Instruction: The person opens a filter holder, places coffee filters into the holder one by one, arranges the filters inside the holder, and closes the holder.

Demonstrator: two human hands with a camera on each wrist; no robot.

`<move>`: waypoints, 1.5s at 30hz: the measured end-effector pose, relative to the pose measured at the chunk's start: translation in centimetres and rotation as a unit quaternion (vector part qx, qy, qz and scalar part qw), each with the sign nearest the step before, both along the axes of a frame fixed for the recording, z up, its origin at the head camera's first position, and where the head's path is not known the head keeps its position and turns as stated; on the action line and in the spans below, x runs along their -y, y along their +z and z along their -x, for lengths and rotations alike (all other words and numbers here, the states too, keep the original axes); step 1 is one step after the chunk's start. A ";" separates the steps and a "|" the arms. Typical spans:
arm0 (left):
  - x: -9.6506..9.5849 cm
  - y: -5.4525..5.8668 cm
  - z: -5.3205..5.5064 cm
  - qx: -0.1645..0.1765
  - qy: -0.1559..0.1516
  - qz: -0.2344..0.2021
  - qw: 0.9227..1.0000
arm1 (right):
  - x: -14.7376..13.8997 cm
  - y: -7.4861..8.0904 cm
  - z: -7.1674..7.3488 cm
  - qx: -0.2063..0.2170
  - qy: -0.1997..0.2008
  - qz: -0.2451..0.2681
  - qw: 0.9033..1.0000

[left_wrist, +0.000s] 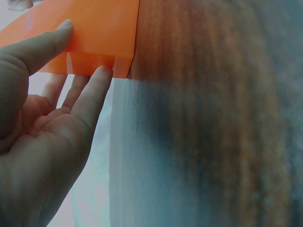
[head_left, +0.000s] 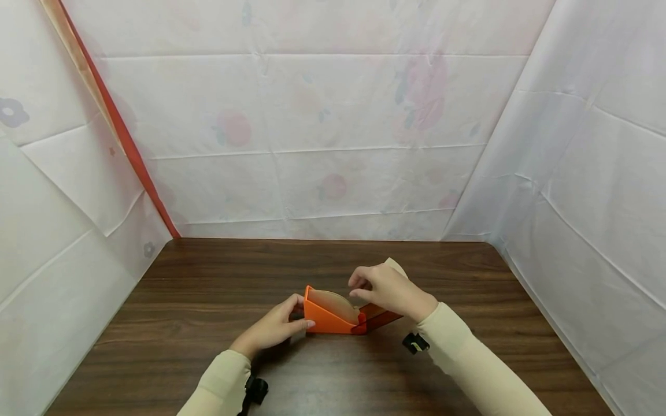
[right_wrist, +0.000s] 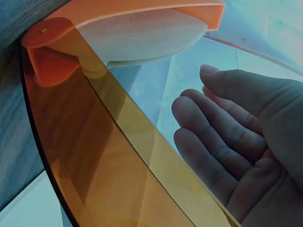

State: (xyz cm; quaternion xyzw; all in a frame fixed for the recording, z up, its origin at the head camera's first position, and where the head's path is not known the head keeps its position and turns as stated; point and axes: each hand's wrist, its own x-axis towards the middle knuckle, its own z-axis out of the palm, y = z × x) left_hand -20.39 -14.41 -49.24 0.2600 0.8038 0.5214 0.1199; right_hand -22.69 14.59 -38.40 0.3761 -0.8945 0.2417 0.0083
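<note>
An orange, wedge-shaped holder stands on the table with pale, rounded paper filters inside. My left hand grips its tall end, thumb on the near side and fingertips against the end face, as the left wrist view shows. A see-through amber lid is swung out from the low end, hinged there by a round orange pivot. My right hand hovers over this lid, fingers loosely curled and holding nothing. Behind the right hand, a cream paper piece is partly hidden; the right wrist view shows a crimped-edge paper.
The dark wood-grain table has a patterned white sheet hanging behind it and more sheeting at both sides. A red strip runs down the back left corner. Black wrist cameras sit on the sleeves.
</note>
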 end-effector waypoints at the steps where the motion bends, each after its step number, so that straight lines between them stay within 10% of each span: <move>1: 0.0 0.0 0.0 0.000 0.000 -0.002 1.000 | -0.1 0.1 0.0 -0.003 0.001 0.002 1.000; 21: -0.1 0.4 -0.3 0.005 0.000 -0.011 1.000 | -3.7 3.8 1.1 0.006 -0.060 0.035 0.998; 45: -0.1 0.3 -0.1 0.007 0.001 -0.009 1.000 | -8.4 2.3 3.5 0.009 -0.139 0.021 0.990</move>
